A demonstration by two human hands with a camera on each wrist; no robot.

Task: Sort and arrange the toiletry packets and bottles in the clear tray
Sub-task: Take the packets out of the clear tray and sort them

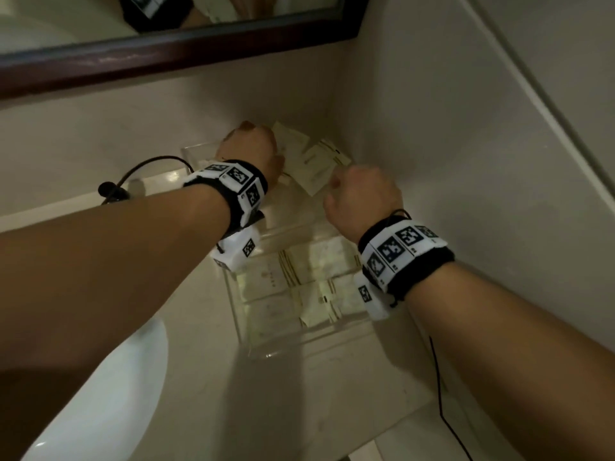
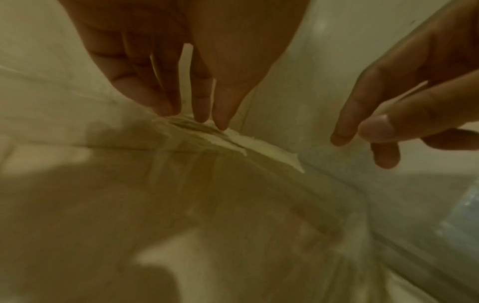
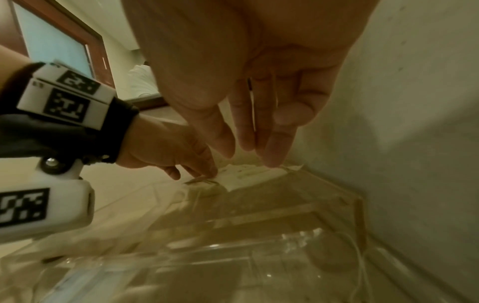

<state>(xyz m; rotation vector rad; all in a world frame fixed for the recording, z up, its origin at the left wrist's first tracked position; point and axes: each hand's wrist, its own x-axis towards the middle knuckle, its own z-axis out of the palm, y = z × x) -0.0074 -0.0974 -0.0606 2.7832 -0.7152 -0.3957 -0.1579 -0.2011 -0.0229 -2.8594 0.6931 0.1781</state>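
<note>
My left hand (image 1: 248,149) was at the far end of the clear tray (image 1: 309,341), fingers straight and close together, their tips pressing down on the upper edges of the fanned packets (image 1: 311,161) standing against the tray's back wall. My right hand (image 1: 361,194) hung just beside them, nearer the corner wall (image 1: 466,161); its fingers were straight and loosely spread, holding nothing, tips just above the packets' rightmost corner. More packets (image 1: 316,281) lay flat in the tray's near compartment, under my wrists. I saw no bottles anywhere, so I cannot say where they were.

The step in hand, as I judged it, was squaring the leaning fan into one neat stack. To do it well, I would have kept the left fingertips as a light stop on the top edges while the right hand nudged the splayed corner back toward them, then tapped the lot down against the tray's floor. Thin paper sachets slide and buckle easily, so gentle, even pressure mattered more than force. The tray sat tight in the corner of the surface (image 1: 332,394), near the basin (image 1: 100,394), leaving the right hand little room; short moves along the tray's back wall seemed safest.
</note>
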